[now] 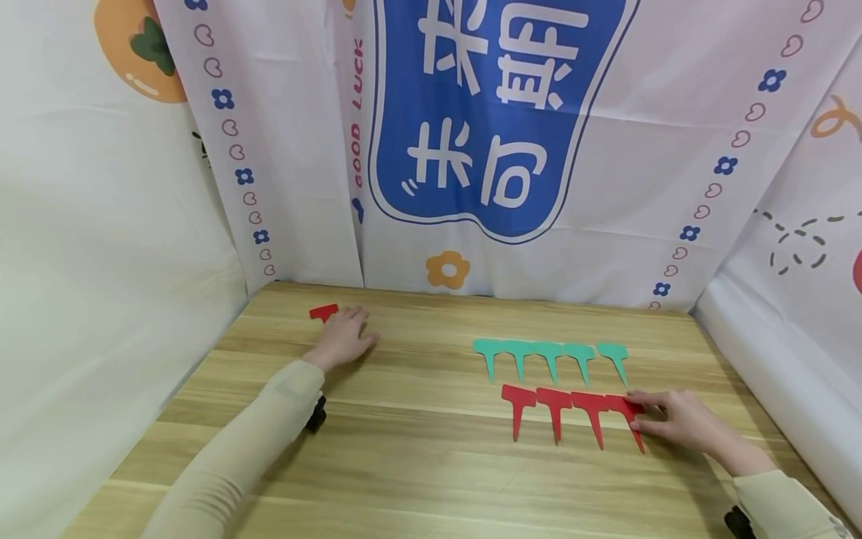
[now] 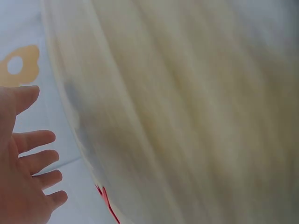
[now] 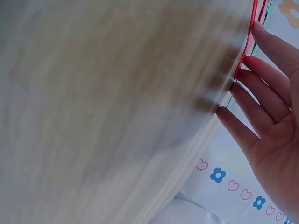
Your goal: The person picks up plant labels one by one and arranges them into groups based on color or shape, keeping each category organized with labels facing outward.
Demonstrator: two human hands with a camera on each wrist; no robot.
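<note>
My left hand [image 1: 345, 337] hovers low over the table's far left with its fingers spread, overlapping a red T-shaped plant label [image 1: 324, 311] in the head view. In the left wrist view, that hand's fingers are straight and hold nothing. My right hand [image 1: 680, 423] is at the right end of a row of several red plant labels [image 1: 554, 400]. Its thumb and fingertips touch the rightmost red label [image 1: 623, 406], which lies flat. Above this row runs another of several green plant labels [image 1: 548, 352], stems pointing toward me.
The labels lie on a wood-grain table [image 1: 417, 464]. A printed white cloth [image 1: 303, 150] hangs along the table's back edge, and white cloth also closes in both sides. A dark band with a camera [image 1: 316, 414] sits on the left wrist.
</note>
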